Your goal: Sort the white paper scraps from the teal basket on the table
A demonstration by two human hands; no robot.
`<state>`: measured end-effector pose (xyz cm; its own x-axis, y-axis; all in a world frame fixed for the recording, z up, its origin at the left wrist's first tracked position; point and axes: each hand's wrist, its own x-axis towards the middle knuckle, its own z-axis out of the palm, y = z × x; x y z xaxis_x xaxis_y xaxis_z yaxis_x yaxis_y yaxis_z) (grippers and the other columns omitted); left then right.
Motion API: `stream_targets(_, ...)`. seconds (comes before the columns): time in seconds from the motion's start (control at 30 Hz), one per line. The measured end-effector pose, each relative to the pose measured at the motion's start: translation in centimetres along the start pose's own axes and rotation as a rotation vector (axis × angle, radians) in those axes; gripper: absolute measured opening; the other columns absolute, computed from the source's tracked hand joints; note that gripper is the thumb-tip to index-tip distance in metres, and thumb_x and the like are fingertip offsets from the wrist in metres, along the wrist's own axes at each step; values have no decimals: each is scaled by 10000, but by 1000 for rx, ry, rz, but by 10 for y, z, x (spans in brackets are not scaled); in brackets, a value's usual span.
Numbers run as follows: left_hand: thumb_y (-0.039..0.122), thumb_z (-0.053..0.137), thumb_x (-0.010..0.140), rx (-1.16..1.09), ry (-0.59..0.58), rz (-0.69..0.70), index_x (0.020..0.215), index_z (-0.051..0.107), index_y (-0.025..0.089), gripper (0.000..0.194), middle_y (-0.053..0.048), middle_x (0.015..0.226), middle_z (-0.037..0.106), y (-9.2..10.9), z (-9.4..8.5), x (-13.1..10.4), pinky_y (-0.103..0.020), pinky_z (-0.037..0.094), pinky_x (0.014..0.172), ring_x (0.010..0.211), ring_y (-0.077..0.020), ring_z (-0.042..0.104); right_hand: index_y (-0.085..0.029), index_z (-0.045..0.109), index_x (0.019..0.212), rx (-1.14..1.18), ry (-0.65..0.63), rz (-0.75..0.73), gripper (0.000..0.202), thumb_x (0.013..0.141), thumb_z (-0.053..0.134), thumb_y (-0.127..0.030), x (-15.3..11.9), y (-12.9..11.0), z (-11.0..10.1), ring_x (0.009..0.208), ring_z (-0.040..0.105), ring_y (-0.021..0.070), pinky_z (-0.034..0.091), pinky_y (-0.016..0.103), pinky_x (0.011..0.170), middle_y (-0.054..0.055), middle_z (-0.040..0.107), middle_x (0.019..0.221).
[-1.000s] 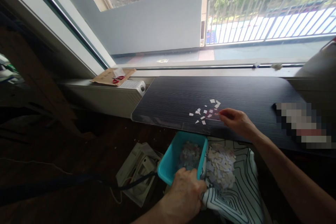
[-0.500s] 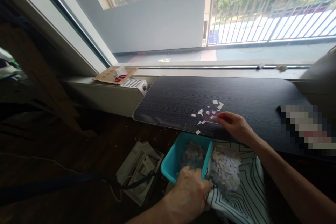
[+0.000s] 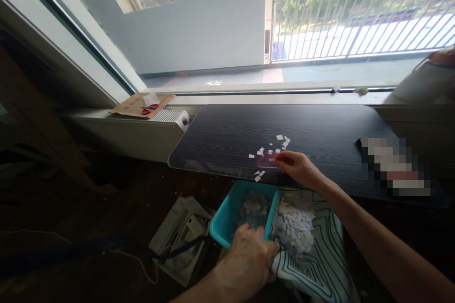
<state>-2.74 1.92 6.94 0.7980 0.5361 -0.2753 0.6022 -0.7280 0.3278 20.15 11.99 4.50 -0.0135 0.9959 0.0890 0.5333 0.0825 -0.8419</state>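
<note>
My right hand pinches a thin, see-through pink card lying low over the dark table. Small white paper scraps are scattered around the card, and a few lie between it and the near table edge. Below that edge is a teal plastic bin, with a heap of clear and greyish bits inside. My left hand is closed on the bin's near rim; its fingertips are partly hidden. Patterned cloth touches the side of this hand.
White paper pieces fill an opening in the patterned cloth right of the bin. A box with a pale device stands on the floor at left. Red scissors lie on brown paper by the window. A blurred object lies on the table's right.
The view has shifted a little to the right. My right hand has slid the pink card slightly left, and a few scraps lie closer to the near edge. My left hand stays on the bin.
</note>
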Motion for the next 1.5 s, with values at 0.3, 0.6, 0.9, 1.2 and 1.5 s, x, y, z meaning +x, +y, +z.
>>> stream_targets(0.3, 258, 614, 736, 6, 13, 8, 710, 583, 206, 65, -15, 759, 587, -1, 0, 2, -308, 407, 687, 699, -188, 542, -192, 675, 866, 1, -129, -8, 280, 785, 521, -412, -15, -9, -3, 582, 551, 125, 426, 225, 540, -4, 629, 654)
stream_targets(0.6, 307, 582, 789, 7, -7, -9, 749, 618, 189, 130, -40, 752, 589, 6, -7, 4, -328, 415, 730, 707, -191, 548, -174, 673, 877, 15, -78, 58, 296, 775, 555, -426, -35, -5, -11, 608, 580, 151, 463, 245, 563, 41, 668, 699)
stream_targets(0.9, 274, 578, 785, 12, -35, -5, 754, 613, 190, 96, -39, 754, 594, 8, -12, 2, -326, 419, 717, 708, -192, 546, -170, 672, 880, 13, 16, 63, 323, 753, 575, -451, -28, -6, -7, 582, 588, 154, 474, 254, 553, 40, 664, 680)
stream_targets(1.2, 281, 587, 761, 14, -20, -28, 751, 612, 198, 87, -30, 748, 574, 3, -9, -4, -323, 417, 721, 692, -188, 549, -178, 676, 903, -7, 27, 25, 321, 768, 560, -445, -26, 2, -3, 622, 589, 157, 466, 253, 561, 40, 674, 733)
stream_targets(1.5, 211, 548, 752, 6, 31, -177, 729, 581, 203, 40, -28, 777, 583, -22, -10, -27, -309, 398, 688, 711, -191, 543, -190, 675, 901, -68, -49, 32, 302, 778, 549, -435, -29, -2, -4, 619, 588, 154, 462, 254, 583, 31, 672, 727)
